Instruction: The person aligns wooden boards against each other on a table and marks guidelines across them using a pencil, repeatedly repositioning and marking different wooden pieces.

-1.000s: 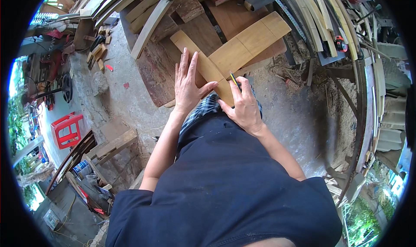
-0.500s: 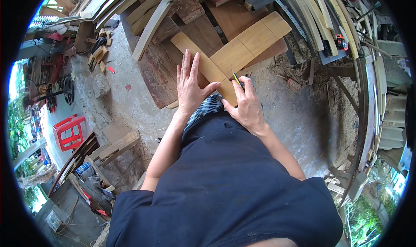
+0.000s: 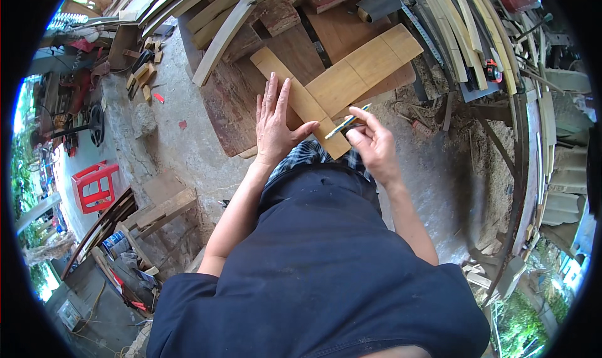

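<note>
My left hand point(image 3: 274, 122) lies flat on a narrow wooden board point(image 3: 300, 97), its fingers stretched out and its thumb spread toward the right. A wider wooden board point(image 3: 370, 63) meets the narrow one at an angle and extends to the far right; thin lines cross both boards. Between the fingers of my right hand point(image 3: 377, 149) is a pencil point(image 3: 348, 122), tilted over the near end of the narrow board. I cannot tell whether the pencil touches the wood. Both boards rest on a worn reddish-brown wooden bench point(image 3: 227, 116).
Long wooden strips point(image 3: 229, 32) lie at the far left of the bench, with more strips point(image 3: 448, 35) at the far right beside a tape measure point(image 3: 493, 70). A red plastic stool point(image 3: 95, 187) stands at left. Wood offcuts point(image 3: 143, 75) lie on the floor.
My right hand has lifted off the board and moved slightly right. The pencil has turned from steep to slanting across the narrow board's near end. My left hand stays flat on the board.
</note>
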### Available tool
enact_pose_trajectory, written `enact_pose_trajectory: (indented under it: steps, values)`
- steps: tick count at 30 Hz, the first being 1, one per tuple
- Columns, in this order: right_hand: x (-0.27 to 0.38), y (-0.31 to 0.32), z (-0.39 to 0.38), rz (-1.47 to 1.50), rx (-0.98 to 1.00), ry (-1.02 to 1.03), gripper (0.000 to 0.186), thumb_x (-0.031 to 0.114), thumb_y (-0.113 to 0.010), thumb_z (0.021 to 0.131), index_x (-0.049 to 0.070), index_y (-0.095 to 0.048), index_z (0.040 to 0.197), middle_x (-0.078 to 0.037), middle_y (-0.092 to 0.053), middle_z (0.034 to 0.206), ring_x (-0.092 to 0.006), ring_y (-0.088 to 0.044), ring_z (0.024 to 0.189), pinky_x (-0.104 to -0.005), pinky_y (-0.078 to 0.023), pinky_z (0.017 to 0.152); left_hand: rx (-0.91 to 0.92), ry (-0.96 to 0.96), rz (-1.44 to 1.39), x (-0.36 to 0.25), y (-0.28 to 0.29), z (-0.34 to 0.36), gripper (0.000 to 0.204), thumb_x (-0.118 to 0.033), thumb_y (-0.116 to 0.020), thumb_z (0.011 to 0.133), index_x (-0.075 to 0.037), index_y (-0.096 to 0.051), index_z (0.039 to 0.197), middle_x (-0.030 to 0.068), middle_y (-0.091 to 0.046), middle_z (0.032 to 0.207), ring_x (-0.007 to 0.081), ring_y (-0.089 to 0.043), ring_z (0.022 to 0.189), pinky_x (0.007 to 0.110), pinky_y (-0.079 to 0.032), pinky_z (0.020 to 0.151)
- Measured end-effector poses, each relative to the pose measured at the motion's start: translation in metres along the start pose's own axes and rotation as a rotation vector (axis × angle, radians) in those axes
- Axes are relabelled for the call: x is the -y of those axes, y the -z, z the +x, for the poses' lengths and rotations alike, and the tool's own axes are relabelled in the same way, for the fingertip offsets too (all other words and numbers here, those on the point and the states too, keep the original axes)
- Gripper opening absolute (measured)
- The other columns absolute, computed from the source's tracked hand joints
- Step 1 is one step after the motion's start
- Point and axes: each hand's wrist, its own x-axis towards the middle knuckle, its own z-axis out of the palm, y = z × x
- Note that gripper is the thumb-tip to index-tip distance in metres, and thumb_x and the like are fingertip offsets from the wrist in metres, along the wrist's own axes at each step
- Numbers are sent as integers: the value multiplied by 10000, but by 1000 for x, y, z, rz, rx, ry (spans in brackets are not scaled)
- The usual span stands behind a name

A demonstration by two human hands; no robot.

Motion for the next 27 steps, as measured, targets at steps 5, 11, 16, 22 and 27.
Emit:
enact_pose_trajectory:
  steps: [5,11,16,22,27]
  values:
    - [20,6,21,992,255,-245,540,-21,-604,908,-76,-511,1437,-160,-669,1241,-155,-692,1033,-260,-574,936,-1,2,6,1,0,-1,1097,-626,-820,751,-112,-363,1605,188,-244,1696,347,-269,1561,563,-221,1253]
    - [15,-19,32,724,160,-174,372,232,-691,1026,-28,-607,1279,-51,-675,1012,-89,-658,884,-229,-559,773,-7,-1,-6,-1,1,0,1111,-621,-825,742,-103,-355,1606,197,-239,1694,341,-259,1565,553,-220,1259]
    - [6,-26,43,315,-62,-24,391,361,-572,1091,12,-747,1102,4,-634,871,-43,-555,716,-208,-458,638,10,-5,9,-1,1,-1,1110,-604,-829,754,-112,-336,1618,209,-222,1697,365,-250,1565,557,-227,1257]
    - [10,-45,63,-81,-194,219,191,137,-675,1008,-13,-758,1093,-120,-736,1033,-151,-721,874,-289,-574,721,-2,-6,4,0,0,-1,1108,-629,-815,757,-116,-341,1617,209,-228,1694,362,-250,1566,553,-230,1256]
    - [-2,-54,73,-171,-191,334,153,120,-690,983,-6,-753,1042,-142,-735,1001,-234,-741,847,-317,-587,709,-4,-13,0,-2,0,0,1099,-624,-818,760,-116,-348,1614,204,-234,1694,357,-253,1565,547,-228,1258]
